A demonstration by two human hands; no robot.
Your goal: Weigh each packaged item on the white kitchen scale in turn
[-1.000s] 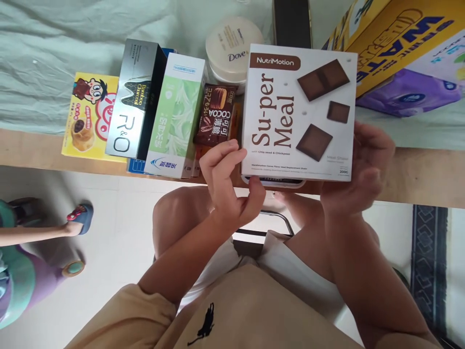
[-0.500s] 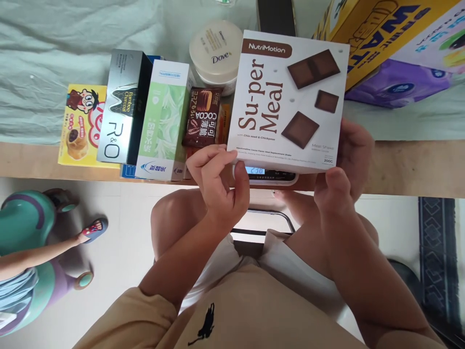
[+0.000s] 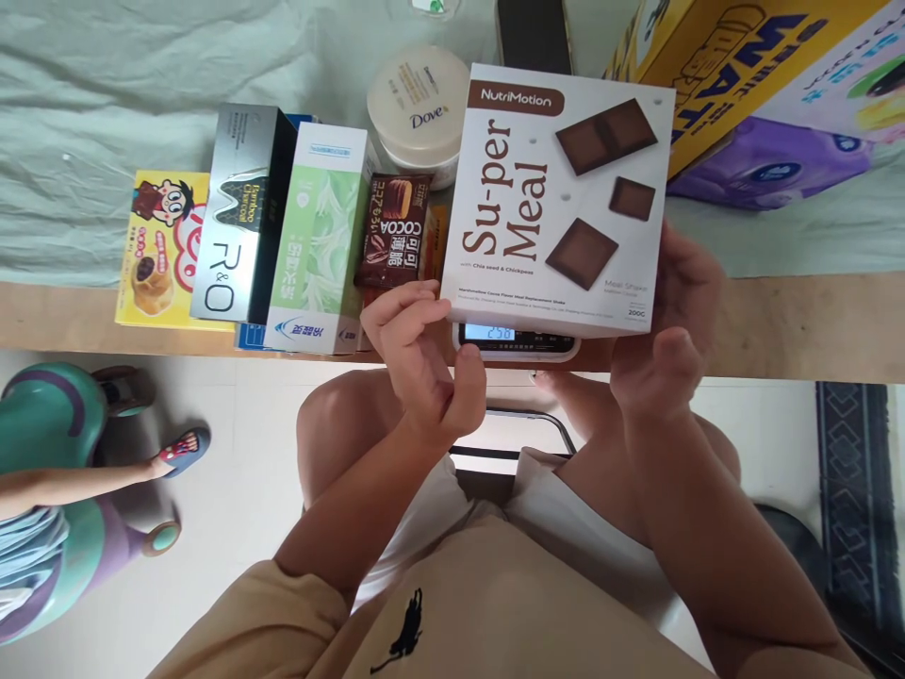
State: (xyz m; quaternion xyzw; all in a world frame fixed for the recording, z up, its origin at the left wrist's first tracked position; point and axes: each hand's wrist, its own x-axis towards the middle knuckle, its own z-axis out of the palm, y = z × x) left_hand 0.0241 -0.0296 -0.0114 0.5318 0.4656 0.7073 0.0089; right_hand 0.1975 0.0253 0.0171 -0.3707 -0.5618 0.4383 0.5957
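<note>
A white NutriMotion Su-per Meal box (image 3: 523,203) lies face up over a digital kitchen scale (image 3: 519,344), whose lit display seems to read 258. My left hand (image 3: 428,363) is at the box's lower left corner, fingers loosely bent and thumb apart from them; a fingertip is at or very near the edge. My right hand (image 3: 668,330) stands open by the right side, thumb raised off the box, its fingers partly hidden behind that edge. The box covers most of the scale.
Left of the box stand a cocoa biscuit pack (image 3: 396,229), green-white carton (image 3: 318,240), silver-black R&O box (image 3: 237,212) and yellow snack box (image 3: 162,250). A Dove jar (image 3: 420,104), dark phone (image 3: 534,38) and purple pack (image 3: 770,165) lie behind. Someone's foot (image 3: 185,451) shows at left.
Both thumbs have come away from the box, the left one lower and the right one raised. More of the scale's display shows. The view has shifted slightly.
</note>
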